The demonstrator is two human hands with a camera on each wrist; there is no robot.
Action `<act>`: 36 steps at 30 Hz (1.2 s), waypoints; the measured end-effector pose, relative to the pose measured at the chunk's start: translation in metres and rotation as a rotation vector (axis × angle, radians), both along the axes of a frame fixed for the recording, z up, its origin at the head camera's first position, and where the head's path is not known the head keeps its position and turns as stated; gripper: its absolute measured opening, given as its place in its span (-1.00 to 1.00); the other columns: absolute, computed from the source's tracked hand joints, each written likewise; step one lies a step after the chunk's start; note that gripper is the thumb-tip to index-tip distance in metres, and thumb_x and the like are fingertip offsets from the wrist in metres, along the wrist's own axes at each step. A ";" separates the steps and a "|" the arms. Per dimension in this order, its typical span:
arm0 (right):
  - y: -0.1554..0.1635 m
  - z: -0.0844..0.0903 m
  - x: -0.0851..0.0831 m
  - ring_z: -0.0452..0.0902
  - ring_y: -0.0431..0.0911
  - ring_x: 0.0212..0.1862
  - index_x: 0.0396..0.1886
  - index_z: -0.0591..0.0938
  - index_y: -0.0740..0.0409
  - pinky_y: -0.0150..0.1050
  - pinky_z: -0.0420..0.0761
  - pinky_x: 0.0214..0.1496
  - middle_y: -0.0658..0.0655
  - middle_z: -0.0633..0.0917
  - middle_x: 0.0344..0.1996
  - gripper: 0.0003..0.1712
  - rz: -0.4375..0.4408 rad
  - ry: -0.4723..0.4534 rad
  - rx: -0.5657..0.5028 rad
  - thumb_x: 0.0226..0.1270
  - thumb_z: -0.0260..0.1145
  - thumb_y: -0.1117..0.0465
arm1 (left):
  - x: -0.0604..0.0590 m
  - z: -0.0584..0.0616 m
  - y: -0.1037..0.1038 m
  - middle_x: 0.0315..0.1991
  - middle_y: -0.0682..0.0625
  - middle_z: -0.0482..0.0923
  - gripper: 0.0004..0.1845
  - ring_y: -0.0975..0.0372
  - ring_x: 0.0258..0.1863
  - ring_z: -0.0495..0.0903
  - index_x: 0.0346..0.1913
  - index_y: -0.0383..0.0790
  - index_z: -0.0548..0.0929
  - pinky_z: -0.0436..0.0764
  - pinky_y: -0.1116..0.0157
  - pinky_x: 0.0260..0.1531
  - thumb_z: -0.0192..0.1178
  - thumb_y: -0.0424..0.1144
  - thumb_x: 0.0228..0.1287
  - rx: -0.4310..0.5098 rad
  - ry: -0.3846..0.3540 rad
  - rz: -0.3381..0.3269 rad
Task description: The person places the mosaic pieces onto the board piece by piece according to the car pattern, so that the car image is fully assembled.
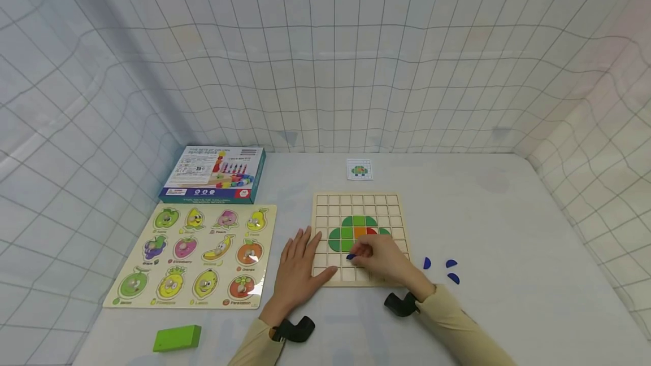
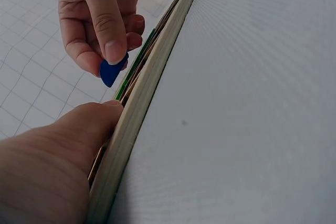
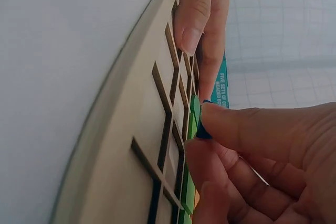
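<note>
A wooden grid board (image 1: 325,201) lies on the table, with green, orange and red pieces set in its middle cells. My right hand (image 1: 381,258) pinches a blue half-round piece (image 2: 111,72) between thumb and fingertips, just over the board below the green pieces (image 1: 347,232). In the right wrist view the blue piece is partly covered by the thumb. My left hand (image 1: 297,273) rests with straight, spread fingers on the board's left edge, its thumb on the lower left cells. Several green pieces are partly hidden behind the right hand.
Three blue half-round pieces (image 1: 451,263) lie right of the board. A pattern card (image 1: 359,170) lies behind it. At left are a fruit puzzle board (image 1: 193,264), a boxed toy set (image 1: 213,174) and a green block (image 1: 177,338).
</note>
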State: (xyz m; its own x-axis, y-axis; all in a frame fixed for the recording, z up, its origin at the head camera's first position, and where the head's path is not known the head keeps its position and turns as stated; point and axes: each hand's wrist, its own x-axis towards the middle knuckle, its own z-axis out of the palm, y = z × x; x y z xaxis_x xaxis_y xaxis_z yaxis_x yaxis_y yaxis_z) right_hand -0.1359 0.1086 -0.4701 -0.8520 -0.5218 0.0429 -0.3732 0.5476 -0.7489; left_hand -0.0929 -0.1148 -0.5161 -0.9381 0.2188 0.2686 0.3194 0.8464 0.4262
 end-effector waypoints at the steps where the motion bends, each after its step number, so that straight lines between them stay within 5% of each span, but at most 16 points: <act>1: -0.001 0.000 0.000 0.46 -0.27 -0.48 -0.42 0.67 0.08 -0.36 0.52 -0.42 -0.16 0.57 -0.55 -0.92 0.001 0.002 0.005 0.12 0.44 0.31 | 0.000 0.000 0.000 0.42 -0.21 0.12 -0.15 -0.01 0.43 -0.03 0.38 -0.24 0.31 -0.08 0.02 0.35 0.19 0.24 0.15 -0.001 0.001 0.000; 36: -0.015 0.000 0.002 0.40 -0.26 -0.46 -0.42 0.70 0.08 -0.36 0.47 -0.44 -0.16 0.53 -0.52 -0.92 -0.019 0.081 0.080 0.09 0.47 0.25 | 0.000 0.001 0.000 0.40 -0.24 0.14 -0.15 -0.06 0.41 0.01 0.37 -0.25 0.32 -0.04 -0.03 0.33 0.21 0.22 0.14 0.014 0.022 -0.008</act>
